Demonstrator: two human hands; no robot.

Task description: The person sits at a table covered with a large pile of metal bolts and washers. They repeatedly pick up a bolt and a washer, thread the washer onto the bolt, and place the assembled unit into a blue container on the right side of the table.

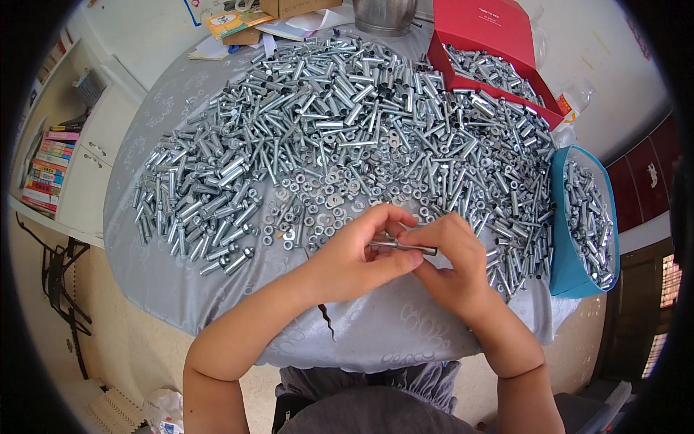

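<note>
Near the front of the table, my left hand (356, 259) and my right hand (457, 269) meet, both closed on one slim silvery anchor bolt (428, 251). It lies nearly level between the fingertips, its smooth round end pointing right. My fingers cover much of its middle. Just beyond my hands lie loose nuts and washers (334, 200). Farther back, metal sleeves (361, 92) and long bolts are heaped together. To the left is a pile of anchor bolts with sleeves and nuts on them (210, 206).
A red box (557, 116) full of metal parts stands at the far right. Closer on the right, a teal fabric bin (575, 283) holds more parts. A metal bucket (384, 18) and papers (210, 49) sit at the back. A grey patterned cloth (426, 336) covers the table.
</note>
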